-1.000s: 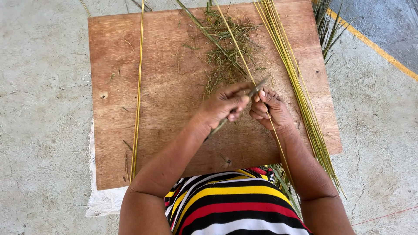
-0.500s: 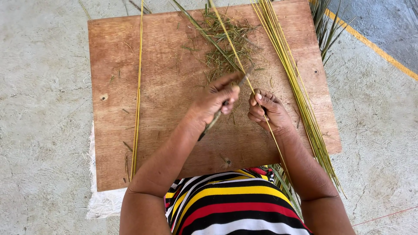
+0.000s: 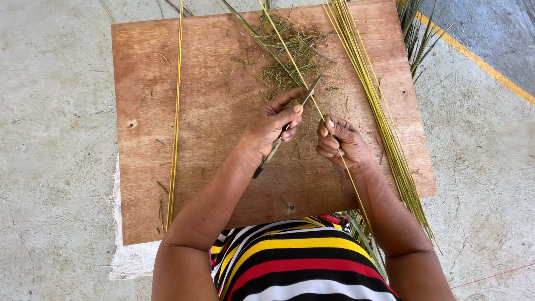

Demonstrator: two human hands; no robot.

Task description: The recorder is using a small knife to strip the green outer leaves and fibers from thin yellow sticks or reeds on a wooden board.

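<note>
While the brown wooden board [image 3: 167, 111] lies flat on the grey concrete floor [image 3: 50, 139], the person works over it with both hands close together near its middle. The left hand [image 3: 273, 125] is closed around a slim dark-handled knife [image 3: 281, 136], whose handle sticks out below the palm toward the body and whose narrow blade points up and to the right. The right hand [image 3: 337, 142] is pinched shut on a long thin yellow-green leaf rib [image 3: 290, 61], which runs diagonally from the far edge of the board, between the two hands, and on past the right wrist toward the striped shirt [image 3: 301, 267]. The blade meets this rib just above the right hand's fingertips. Beyond the hands sits a loose heap of green leaf shavings [image 3: 290, 50]. To the right, a bundle of cleaned yellow-green ribs [image 3: 373, 95] lies lengthwise along the board, well apart from a single long rib [image 3: 177, 106] lying near the left edge. A white woven sack [image 3: 128, 262] shows under the board's near left corner.
</note>
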